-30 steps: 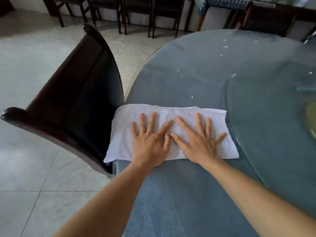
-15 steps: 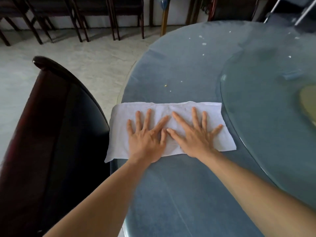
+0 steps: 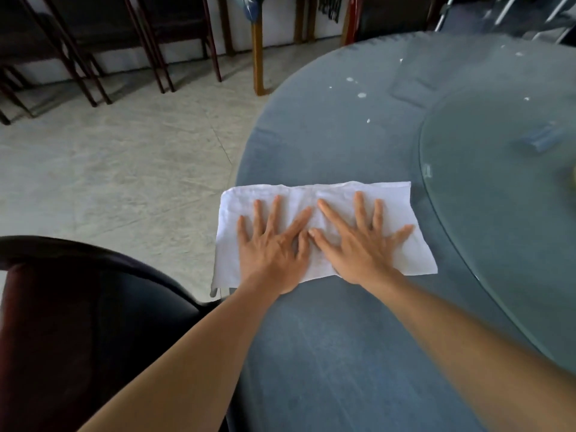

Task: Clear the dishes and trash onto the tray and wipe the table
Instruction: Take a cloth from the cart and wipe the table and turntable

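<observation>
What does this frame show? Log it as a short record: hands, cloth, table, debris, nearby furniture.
left hand: flat, fingers spread, on the cloth
right hand: flat, fingers spread, beside the left
cloth: white, spread at the table's near-left edge
table: round, blue-grey covering, glass turntable on it
crumbs: white specks beyond the cloth
chair: dark, left of the table

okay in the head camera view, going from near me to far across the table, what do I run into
left hand and right hand flat side by side → white cloth under them → bare blue tablecloth → white crumbs → far chairs on the floor beyond the table.
</observation>
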